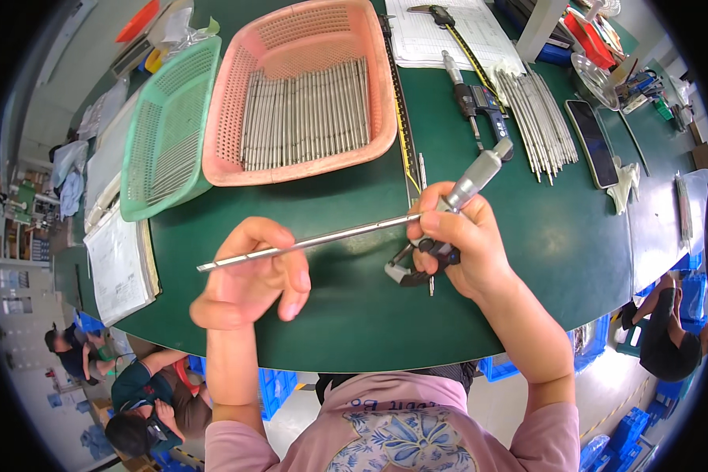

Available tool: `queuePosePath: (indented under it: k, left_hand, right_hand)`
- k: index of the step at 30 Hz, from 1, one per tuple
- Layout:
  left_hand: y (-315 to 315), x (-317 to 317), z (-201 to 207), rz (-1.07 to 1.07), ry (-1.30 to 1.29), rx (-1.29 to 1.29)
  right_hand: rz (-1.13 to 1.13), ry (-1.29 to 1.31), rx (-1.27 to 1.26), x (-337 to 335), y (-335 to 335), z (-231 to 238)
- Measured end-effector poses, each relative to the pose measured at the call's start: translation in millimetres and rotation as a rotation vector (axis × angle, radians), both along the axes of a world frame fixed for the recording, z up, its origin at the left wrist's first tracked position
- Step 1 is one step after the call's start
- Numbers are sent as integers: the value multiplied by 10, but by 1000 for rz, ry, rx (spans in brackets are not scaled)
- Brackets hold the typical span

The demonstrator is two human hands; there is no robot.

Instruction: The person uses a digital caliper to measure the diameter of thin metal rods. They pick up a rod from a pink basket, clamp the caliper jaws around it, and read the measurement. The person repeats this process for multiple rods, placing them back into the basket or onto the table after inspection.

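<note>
A thin silver metal rod (pixel 338 236) slants across in front of me. My left hand (pixel 252 275) supports its left part, the rod passing between the index finger and the fingers below, with the thumb apart. My right hand (pixel 468 244) is closed around a micrometer (pixel 473 181) with a silver thimble and dark curved frame, and also pinches the rod's right end. The frame's lower end sticks out under the fingers. Beneath this hand another thin rod (pixel 422 169) lies on the table, partly hidden. Whether the rod sits between the measuring faces is hidden.
Ahead stand a pink basket (pixel 381 118) and a green basket (pixel 134 185), both holding rods. A digital micrometer (pixel 480 106), a caliper (pixel 440 14), a bundle of rods (pixel 536 122) and a phone (pixel 591 141) lie at the right. Papers (pixel 118 267) lie left. Other people sit nearby.
</note>
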State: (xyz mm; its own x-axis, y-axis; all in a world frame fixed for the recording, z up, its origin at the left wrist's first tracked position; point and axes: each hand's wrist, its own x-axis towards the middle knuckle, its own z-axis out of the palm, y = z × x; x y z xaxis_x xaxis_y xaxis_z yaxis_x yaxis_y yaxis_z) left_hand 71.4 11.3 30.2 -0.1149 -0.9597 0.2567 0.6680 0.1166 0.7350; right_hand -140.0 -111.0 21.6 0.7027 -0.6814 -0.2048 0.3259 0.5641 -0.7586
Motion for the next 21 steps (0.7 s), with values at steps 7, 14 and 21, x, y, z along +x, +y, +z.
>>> queuePosePath:
  k: [7,14,21]
  left_hand:
    - [-101,-473,-309,294,-186,235]
    - [-83,-466,-315,254,-258,211]
    - [-54,-538,-338,193,-301,188]
  right_hand:
    - [173,106,2,116,197,24]
    - [61,-24,128,41,10,54]
    - [84,-51,219,29,-9,45]
